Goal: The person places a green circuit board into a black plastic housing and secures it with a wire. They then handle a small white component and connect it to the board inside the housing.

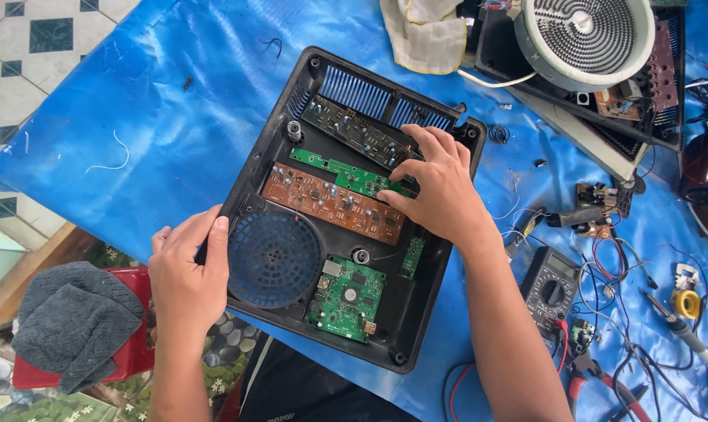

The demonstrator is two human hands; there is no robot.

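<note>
While my left hand clamps the near-left rim of the black case, thumb over the edge and fingers underneath, my right hand reaches inside with its fingertips pinched on the far end of the green board. That board lies loose and slanted, just left of my right fingers, across the brown board below it. To handle it well, I judge I should keep the left grip firm so the case does not slide on the blue sheet, and touch the green board only by its edges, lifting gently so no wire snags.

Inside the case, a dark board sits beyond my right fingertips against the vent slats. A round fan grille lies just right of my left thumb, and a square green board sits nearer me, beneath my right wrist. A small narrow board stands beside that wrist.

Outside, a multimeter rests right of my right forearm, and a round heater coil lies well beyond.
</note>
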